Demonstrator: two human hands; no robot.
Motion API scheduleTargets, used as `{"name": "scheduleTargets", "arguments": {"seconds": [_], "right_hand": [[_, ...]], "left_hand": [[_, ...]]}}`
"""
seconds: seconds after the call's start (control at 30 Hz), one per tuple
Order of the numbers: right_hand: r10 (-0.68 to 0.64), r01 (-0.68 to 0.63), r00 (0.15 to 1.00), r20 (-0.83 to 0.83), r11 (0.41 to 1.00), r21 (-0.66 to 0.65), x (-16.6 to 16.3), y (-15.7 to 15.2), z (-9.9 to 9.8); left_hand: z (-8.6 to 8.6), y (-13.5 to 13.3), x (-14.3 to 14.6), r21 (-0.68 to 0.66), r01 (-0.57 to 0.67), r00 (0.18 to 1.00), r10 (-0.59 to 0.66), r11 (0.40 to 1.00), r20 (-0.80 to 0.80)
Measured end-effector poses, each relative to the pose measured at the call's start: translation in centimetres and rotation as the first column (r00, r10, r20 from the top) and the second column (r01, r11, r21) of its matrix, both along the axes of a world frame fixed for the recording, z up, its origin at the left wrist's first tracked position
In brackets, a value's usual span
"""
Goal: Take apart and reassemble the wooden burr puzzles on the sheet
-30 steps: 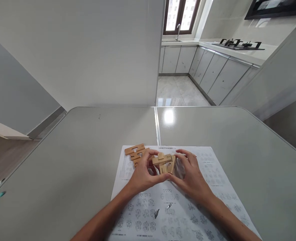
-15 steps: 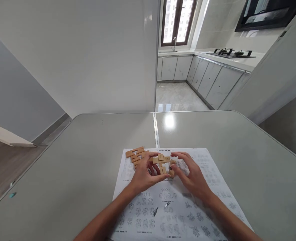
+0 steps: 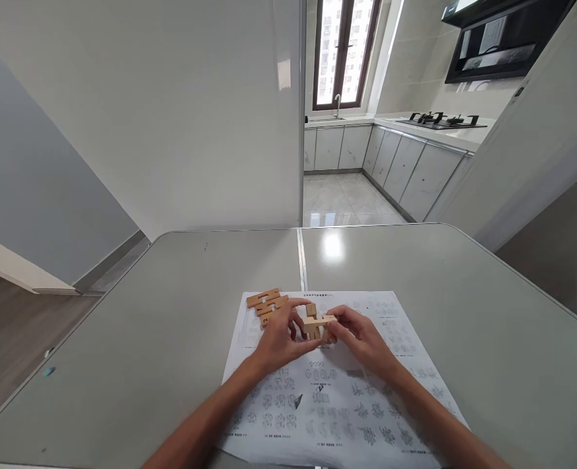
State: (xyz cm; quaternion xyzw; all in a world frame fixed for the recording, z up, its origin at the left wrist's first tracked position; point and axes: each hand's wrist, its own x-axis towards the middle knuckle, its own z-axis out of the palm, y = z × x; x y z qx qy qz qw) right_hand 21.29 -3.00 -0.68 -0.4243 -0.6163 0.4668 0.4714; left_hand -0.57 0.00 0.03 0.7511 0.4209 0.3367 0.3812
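Observation:
A cluster of interlocked wooden puzzle pieces (image 3: 316, 322) sits between my two hands, just above a printed instruction sheet (image 3: 337, 397). My left hand (image 3: 279, 337) curls its fingers round the left side of the cluster. My right hand (image 3: 359, 339) pinches its right end, the fingers closed on a flat piece. Several loose notched wooden pieces (image 3: 267, 304) lie on the sheet's far left corner, just beyond my left hand.
The sheet lies on a grey table (image 3: 137, 339) with a seam down its middle. A white wall stands behind the table. Beyond it to the right is a kitchen with cabinets (image 3: 406, 166), a hob and a window.
The view has tilted up a little. My right hand has closed in on the cluster's right end, and the assembly looks more compact than a second ago.

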Motion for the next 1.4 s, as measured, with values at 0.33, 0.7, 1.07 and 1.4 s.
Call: {"name": "scheduleTargets", "arguments": {"seconds": [0.33,0.7,1.07,1.4], "right_hand": [[-0.342,0.337,0.939,-0.034,0.936,-0.103,1.7,1.6,-0.5],[-0.335,0.290,0.775,0.537,0.942,0.168,1.2,1.3,-1.2],[-0.433,0.296,0.666,0.607,0.901,0.317,0.9,1.4,-2.3],[-0.304,0.169,0.791,0.531,0.942,0.289,0.5,1.1,-1.7]], "left_hand": [[0.1,0.4,-0.2,0.107,0.027,0.985,-0.009,0.994,-0.170],[-0.4,0.5,0.3,0.291,0.067,0.929,0.047,0.954,-0.367],[-0.8,0.6,0.3,0.257,0.126,0.926,-0.021,0.958,-0.376],[0.0,0.5,0.3,0.185,0.184,0.924,-0.105,0.965,-0.368]]}}
